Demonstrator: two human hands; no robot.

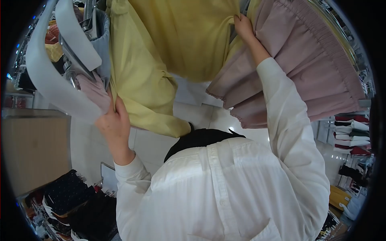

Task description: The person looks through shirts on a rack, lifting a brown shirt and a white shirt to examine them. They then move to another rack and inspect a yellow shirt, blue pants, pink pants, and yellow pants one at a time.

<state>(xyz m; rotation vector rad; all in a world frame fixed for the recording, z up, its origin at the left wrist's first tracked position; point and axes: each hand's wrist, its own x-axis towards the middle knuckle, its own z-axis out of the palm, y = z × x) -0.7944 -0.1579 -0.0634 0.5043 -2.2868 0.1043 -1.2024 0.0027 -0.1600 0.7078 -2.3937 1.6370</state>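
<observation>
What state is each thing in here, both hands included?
yellow garment: hanging, unfolded, gripped at two edges.
pink skirt: hanging, pleats spread, beside the right hand.
left hand: closed on the yellow garment's edge.
right hand: raised, fingers closed on the yellow garment.
folded clothes: stacked on a shelf.

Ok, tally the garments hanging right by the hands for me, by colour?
Yellow: 1, the yellow garment, its edge gripped by the left hand
Pink: 2, the pleated skirt and a smaller pink piece
Grey-blue: 1, the grey-blue garment
Total: 4
</observation>
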